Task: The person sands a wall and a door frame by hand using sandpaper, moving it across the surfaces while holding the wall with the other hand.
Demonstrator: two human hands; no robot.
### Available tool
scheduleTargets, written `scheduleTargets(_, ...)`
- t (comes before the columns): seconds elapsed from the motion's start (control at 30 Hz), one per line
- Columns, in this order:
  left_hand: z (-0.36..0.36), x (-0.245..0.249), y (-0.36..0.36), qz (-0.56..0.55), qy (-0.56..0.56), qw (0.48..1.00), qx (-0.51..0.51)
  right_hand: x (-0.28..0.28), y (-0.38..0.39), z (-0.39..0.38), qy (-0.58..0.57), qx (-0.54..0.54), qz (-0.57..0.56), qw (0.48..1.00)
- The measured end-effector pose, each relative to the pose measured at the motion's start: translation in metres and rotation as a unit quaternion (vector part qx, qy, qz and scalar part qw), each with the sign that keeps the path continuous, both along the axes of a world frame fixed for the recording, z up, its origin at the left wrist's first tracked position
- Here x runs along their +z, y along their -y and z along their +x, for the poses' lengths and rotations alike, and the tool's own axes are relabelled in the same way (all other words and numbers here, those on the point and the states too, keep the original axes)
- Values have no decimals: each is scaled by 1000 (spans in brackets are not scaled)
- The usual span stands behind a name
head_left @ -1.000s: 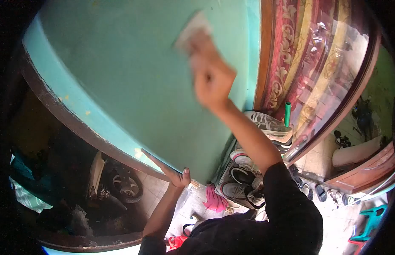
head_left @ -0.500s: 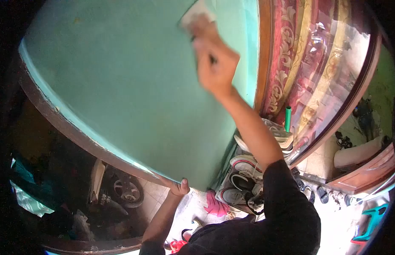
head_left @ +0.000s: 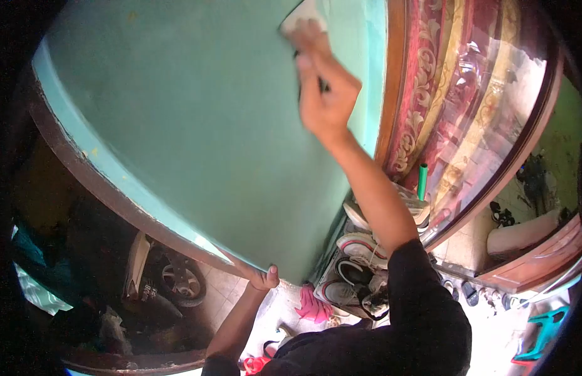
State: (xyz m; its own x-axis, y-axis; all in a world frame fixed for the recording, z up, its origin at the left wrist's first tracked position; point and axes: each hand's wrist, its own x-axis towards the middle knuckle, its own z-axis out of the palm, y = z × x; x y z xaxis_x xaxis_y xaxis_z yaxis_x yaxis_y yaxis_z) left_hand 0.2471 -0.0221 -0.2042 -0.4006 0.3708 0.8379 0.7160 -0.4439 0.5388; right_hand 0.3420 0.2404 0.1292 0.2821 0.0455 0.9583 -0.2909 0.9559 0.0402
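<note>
A large green wall panel [head_left: 197, 125] with a lighter turquoise border fills the upper middle. My right hand [head_left: 328, 94] is raised against its upper part, fingers pressed on a flat whitish scraper-like piece [head_left: 306, 17] that lies against the green surface. The hand is slightly blurred. Down at the panel's lower edge, my left hand [head_left: 264, 277] grips the brown frame edge [head_left: 231, 262], its thumb up on the green side and the other fingers mostly hidden.
Right of the panel, red and gold curtains [head_left: 422, 88] show behind glass. Shoes [head_left: 360, 247] sit stacked below, near a green tube [head_left: 422, 182] and a pink cloth [head_left: 313, 305]. A motorbike wheel [head_left: 183, 283] is at lower left, a turquoise stool [head_left: 546, 332] at lower right.
My right hand and the whitish piece appear slightly farther right and lower. The view has shifted a little. My left hand keeps its place on the edge.
</note>
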Motion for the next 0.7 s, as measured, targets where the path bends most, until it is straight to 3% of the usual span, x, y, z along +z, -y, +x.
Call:
scheduleTargets(0.07,5,14,2,-4,-5,1000,15,7,-18,-3,-61,129,-180,973)
scheduleTargets(0.1,7,24,1,-10,-28,998,55,4,-23,-6,-74,109,-190,973)
scheduleTargets(0.13,7,34,-2,-13,-53,994,95,0,-13,-4,-73,108,-188,974)
scheduleTargets(0.2,8,48,-7,-10,-66,992,103,-12,10,0,-3,-26,-1,1000)
scheduleTargets(0.23,9,49,-4,-18,-79,990,112,-11,10,2,12,-25,9,1000)
scheduleTargets(0.27,2,31,1,-25,-78,990,112,-12,2,1,14,-25,3,1000)
scheduleTargets(0.33,-10,-5,1,-30,-3,997,73,-2,-18,-2,-19,108,-222,969)
scheduleTargets(0.4,-7,4,0,-21,-2,997,79,0,-7,-5,-63,125,-196,971)
scheduleTargets(0.47,-1,24,-5,-15,-17,998,64,-8,17,-2,-14,17,-32,999)
scheduleTargets(0.53,-7,11,-1,-27,-29,996,84,-7,6,-2,-7,27,-64,998)
scheduleTargets(0.6,-7,9,2,-35,-42,994,98,1,-7,-4,-60,113,-247,960)
scheduleTargets(0.63,-2,20,1,-30,-41,994,95,2,-4,-6,-64,86,-155,982)
scheduleTargets(0.7,2,30,-7,-4,-37,995,89,1,7,-4,-47,50,-95,993)
